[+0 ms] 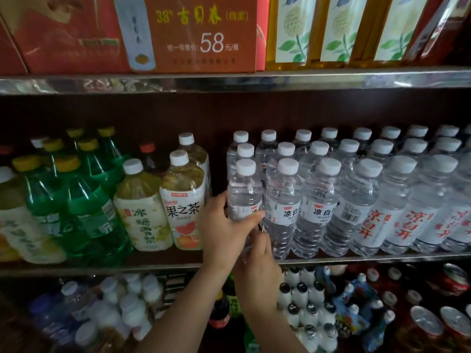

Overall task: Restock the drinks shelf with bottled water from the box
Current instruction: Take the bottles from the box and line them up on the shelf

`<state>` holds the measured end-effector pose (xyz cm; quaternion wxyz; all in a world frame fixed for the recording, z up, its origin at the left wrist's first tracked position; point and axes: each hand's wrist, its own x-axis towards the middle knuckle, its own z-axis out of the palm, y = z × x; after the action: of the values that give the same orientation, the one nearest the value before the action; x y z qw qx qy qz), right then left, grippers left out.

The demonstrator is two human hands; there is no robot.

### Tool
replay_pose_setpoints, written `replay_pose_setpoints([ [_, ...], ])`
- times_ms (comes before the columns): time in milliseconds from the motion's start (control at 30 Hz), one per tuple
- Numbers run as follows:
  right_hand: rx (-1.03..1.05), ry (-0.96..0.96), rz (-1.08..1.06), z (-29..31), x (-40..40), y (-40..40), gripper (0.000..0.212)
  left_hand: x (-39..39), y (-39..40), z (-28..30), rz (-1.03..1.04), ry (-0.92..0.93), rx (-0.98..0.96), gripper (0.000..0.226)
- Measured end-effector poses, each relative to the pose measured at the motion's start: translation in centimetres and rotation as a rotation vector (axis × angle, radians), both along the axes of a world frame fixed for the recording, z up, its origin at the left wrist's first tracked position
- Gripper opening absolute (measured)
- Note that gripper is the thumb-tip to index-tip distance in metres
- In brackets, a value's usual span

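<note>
Head view: left hand grips water bottle at the shelf front, leftmost of the water rows. Right hand clasps its lower body, hiding the base. Box out of frame.

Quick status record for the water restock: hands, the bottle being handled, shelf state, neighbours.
left hand: grips the water bottle around its label, thumb across the front
right hand: holds the same bottle lower down, near its base
bottle position: front left end of the water rows, upright, base hidden by the hands
shelf: water bottles stand several rows deep, white caps up
left neighbour: tea bottle, a gap between it and the held bottle
box: not in view
</note>
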<state>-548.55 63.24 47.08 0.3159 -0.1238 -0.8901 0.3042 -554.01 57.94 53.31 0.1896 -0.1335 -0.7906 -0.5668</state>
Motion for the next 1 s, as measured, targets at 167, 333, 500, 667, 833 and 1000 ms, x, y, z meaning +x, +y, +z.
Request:
replay_pose_setpoints([
  [167, -0.076, -0.108, -0.041, -0.9, 0.4, 1.2, 0.039, 0.7, 1.0, -0.4, 0.077, 0.037, 0.042, 0.05],
  [333, -0.04, -0.126, -0.06, -2.0, 0.3, 1.3, 0.056, 1.8, 0.4, -2.4, -0.05, -0.128, 0.137, 0.092],
  [500, -0.002, -0.06, -0.065, -2.9, 0.1, 1.2, 0.065, 3.1, -0.1, -5.7, -0.011, -0.172, 0.134, 0.048],
  [667, 0.09, -0.008, -0.09, -3.1, -0.1, 1.8, 0.053, 2.9, 0.7, -6.2, -0.02, -0.109, 0.085, 0.037],
  [833, -0.037, 0.068, 0.076, -1.3, 1.1, 2.8, 0.026, 2.1, 0.2, -6.1, -0.138, -0.108, -0.006, 0.034],
  [1000, 0.017, 0.32, 0.353, 9.4, 2.2, 6.0, 0.026, 0.7, -1.5, -6.6, -0.319, -0.153, -0.171, 0.059],
])
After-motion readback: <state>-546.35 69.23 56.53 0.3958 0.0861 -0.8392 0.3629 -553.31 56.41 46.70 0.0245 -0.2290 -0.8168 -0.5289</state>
